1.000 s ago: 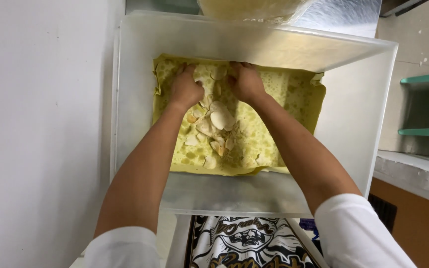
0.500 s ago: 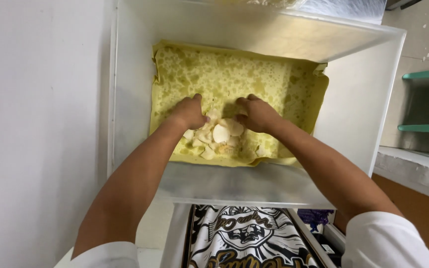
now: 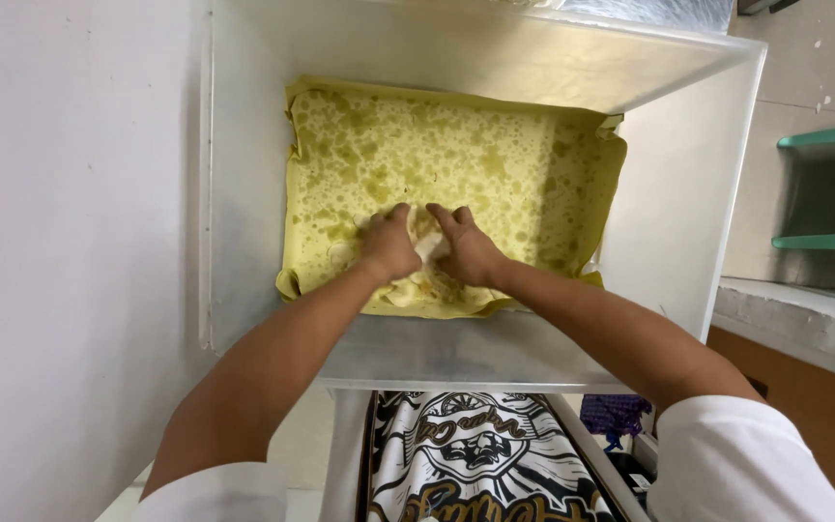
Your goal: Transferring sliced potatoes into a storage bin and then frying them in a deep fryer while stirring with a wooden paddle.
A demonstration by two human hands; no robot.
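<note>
A deep translucent white tub (image 3: 244,193) holds a yellow, oil-spotted paper liner (image 3: 495,155). Near the liner's front edge lies a small heap of pale, flat crackers (image 3: 424,253). My left hand (image 3: 390,244) and my right hand (image 3: 466,251) are side by side on that heap, fingers curled around the pieces and pressing them together. Most of the heap is hidden under my hands; a few pale pieces show between and below them. The back half of the liner is bare.
A plain white wall (image 3: 60,242) runs along the left. Green shelf edges (image 3: 828,135) and a grey ledge (image 3: 794,319) stand on the right. A black-and-white printed cloth (image 3: 475,454) shows below the tub.
My hands have drawn back toward the tub's front edge, pulling the scattered crackers from the liner's middle into a tighter heap. The view has tilted so more of the liner shows.
</note>
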